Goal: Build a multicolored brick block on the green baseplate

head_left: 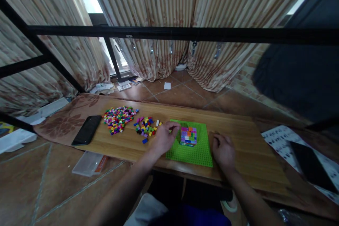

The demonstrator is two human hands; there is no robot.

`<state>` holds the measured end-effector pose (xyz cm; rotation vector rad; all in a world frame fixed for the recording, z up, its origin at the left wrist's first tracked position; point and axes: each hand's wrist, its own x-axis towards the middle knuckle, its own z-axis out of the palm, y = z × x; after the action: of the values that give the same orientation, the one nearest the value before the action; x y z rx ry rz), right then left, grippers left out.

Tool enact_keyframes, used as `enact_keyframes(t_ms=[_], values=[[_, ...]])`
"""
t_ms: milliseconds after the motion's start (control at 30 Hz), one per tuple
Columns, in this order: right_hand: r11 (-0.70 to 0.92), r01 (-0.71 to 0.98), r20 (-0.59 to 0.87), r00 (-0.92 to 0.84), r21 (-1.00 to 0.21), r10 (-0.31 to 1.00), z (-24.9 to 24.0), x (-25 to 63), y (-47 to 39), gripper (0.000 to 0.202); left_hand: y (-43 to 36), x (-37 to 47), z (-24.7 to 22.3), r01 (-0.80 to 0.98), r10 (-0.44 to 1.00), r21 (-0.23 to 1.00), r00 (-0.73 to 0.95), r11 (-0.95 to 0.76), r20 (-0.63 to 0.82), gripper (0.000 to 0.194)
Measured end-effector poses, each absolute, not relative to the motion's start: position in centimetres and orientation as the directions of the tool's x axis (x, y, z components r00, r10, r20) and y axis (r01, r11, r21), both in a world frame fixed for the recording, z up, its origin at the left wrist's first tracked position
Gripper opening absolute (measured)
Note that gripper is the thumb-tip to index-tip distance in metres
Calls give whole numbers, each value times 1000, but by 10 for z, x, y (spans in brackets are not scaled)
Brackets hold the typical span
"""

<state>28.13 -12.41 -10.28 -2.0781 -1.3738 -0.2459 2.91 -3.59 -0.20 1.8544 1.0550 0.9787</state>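
Observation:
A green studded baseplate point(202, 152) lies on the wooden board, carrying a square block built of small multicoloured bricks point(189, 135). My left hand point(165, 137) hovers over the plate's left edge, just left of the block, thumb and fingers pinched together. Whatever may be in that pinch is too small to make out. Resting on the wood right of the plate, my right hand point(224, 151) has its fingers curled in, and nothing shows in them. A small group of loose bricks point(147, 126) lies left of my left hand.
A bigger heap of mixed bricks point(119, 118) sits farther left on the wooden board point(243, 144), beside a black phone point(87, 130). At the right lie a printed sheet point(282, 136) and a dark flat object point(312, 164). A black rail point(169, 32) crosses beyond the board. A clear plastic box point(87, 163) is below.

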Motion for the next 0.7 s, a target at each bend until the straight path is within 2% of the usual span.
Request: enact_keyframes(t_ms=[133, 433, 700], values=[[-270, 876, 465, 448, -399, 764, -101, 280, -124, 32, -33, 53, -4, 326, 881, 876, 429, -356, 199, 21], [-243, 863, 464, 452, -442, 762, -101, 279, -123, 31, -30, 72, -14, 390, 908, 878, 405, -277, 107, 12], [-261, 865, 459, 457, -427, 762, -99, 278, -124, 31, -31, 72, -23, 341, 881, 882, 448, -327, 153, 13]])
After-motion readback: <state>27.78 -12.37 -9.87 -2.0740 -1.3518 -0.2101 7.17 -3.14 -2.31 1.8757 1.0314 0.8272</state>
